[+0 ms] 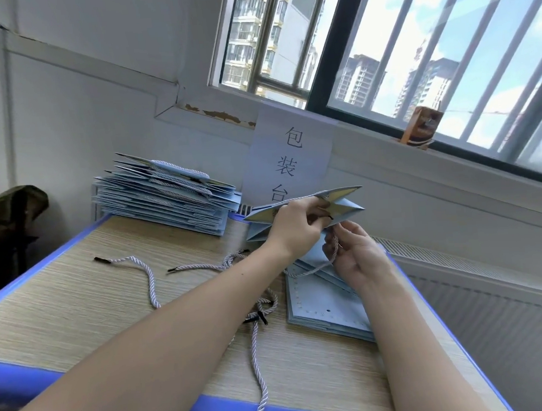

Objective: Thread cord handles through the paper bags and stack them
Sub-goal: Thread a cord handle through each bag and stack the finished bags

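- Your left hand point(292, 226) is holding the blue paper bag point(309, 213) up near the middle of the frame.
- Your right hand point(358, 257) is pinching the cord point(316, 268) just under it.
- The finished stack point(165, 197) is sitting on the worktop point(76, 305), upper left.

Two bag stacks point(162, 201) point(328, 311), one held bag point(309, 212), several loose cords point(145, 273).

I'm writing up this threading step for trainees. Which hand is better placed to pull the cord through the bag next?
The right hand, probably. It already pinches the cord just below the bag, free to draw it down. The left hand has its grip on the bag, holding it up off the table.
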`<action>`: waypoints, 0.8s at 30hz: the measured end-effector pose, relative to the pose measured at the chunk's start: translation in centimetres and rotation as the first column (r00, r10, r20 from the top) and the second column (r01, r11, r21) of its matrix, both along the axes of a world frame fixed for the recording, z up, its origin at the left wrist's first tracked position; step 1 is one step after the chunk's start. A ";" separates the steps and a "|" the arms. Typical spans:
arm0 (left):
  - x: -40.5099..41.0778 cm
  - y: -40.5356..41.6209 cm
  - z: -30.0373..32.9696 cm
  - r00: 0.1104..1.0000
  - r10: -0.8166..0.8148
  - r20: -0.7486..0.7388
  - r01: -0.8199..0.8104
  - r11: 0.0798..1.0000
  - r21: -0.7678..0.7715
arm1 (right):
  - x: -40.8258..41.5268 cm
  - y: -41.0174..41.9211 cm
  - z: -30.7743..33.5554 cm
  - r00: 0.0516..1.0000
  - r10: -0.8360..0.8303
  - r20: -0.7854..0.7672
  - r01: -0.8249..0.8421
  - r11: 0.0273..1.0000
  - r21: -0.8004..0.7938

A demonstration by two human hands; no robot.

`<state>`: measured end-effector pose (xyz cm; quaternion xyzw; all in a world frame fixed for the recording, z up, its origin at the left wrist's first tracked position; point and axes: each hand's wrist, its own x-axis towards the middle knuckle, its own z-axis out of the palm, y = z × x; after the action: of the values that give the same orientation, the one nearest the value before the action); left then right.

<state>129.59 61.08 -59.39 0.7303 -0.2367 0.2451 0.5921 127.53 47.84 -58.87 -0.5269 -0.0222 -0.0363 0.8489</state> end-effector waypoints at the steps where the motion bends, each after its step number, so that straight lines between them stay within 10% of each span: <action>1: 0.0 0.0 0.0 1.000 0.001 -0.007 -0.001 1.000 0.008 | 0.0 0.0 0.0 1.000 0.000 -0.006 0.000 1.000 0.000; 24: -1.1 0.8 0.8 0.986 0.141 0.089 -0.153 0.976 0.156 | -1.0 0.7 0.8 0.995 -0.021 0.099 0.040 0.980 -0.197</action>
<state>128.47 61.86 -58.61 0.7815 -0.2239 0.2963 0.5013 126.50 48.49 -58.05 -0.6068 -0.0584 -0.0724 0.7894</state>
